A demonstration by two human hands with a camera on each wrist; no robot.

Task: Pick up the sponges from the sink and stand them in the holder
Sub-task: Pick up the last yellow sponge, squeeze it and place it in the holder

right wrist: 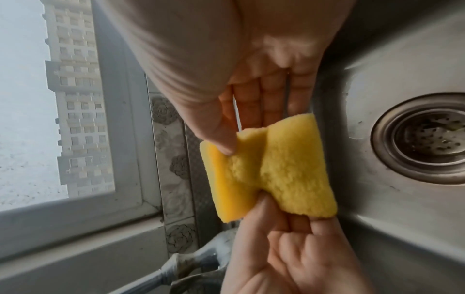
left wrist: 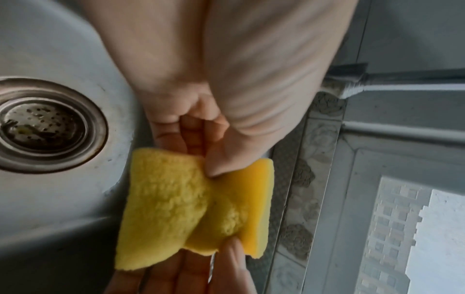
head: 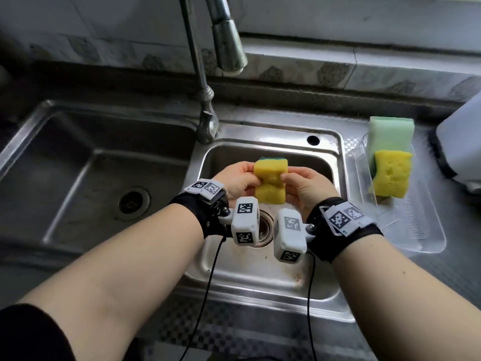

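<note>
Left hand (head: 238,179) and right hand (head: 304,187) each pinch the rectangular yellow foam sponge (head: 348,182) at mid-length; long axis runs away from the person, green scouring edge farthest.

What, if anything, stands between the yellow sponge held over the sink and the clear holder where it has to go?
Nothing visible blocks the way. The yellow sponge, pinched between the left hand and right hand, hangs above the small basin; the clear holder lies to its right. Two sponges already stand at the holder's far end; the near part looks free.
</note>
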